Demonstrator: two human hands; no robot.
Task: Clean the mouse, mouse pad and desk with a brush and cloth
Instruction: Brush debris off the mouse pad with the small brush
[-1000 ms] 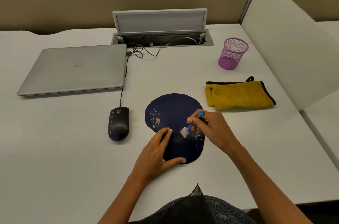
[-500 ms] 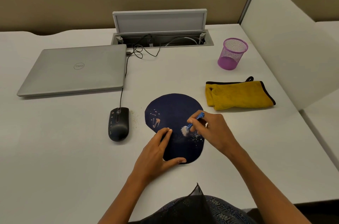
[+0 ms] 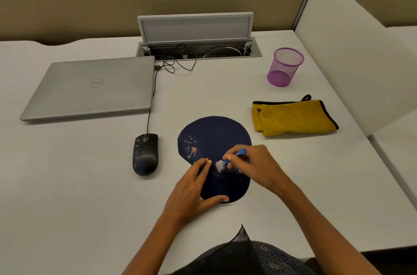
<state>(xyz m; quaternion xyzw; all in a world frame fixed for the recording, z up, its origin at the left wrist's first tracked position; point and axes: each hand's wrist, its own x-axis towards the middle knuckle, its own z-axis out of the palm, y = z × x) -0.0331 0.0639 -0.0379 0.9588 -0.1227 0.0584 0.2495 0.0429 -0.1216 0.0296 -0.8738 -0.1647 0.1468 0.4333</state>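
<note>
A dark blue mouse pad (image 3: 214, 137) lies on the white desk (image 3: 90, 184). My right hand (image 3: 259, 166) grips a small blue brush (image 3: 228, 162), whose white bristles touch the pad's middle. Pale crumbs lie on the pad under that hand. My left hand (image 3: 191, 191) lies flat on the pad's near left edge, fingers spread, thumb along the front rim. A black wired mouse (image 3: 145, 154) sits left of the pad, with small crumbs on the desk between them. A folded yellow cloth (image 3: 293, 118) lies to the pad's right.
A closed silver laptop (image 3: 90, 87) lies at the back left, the mouse cable running to it. Behind is an open cable hatch (image 3: 196, 49) with wires. A purple mesh cup (image 3: 285, 67) stands at the back right. A white divider panel (image 3: 352, 53) borders the right side.
The brush tip has shifted a little to the left across the pad in a short stroke. My left hand has stayed pressed on the pad.
</note>
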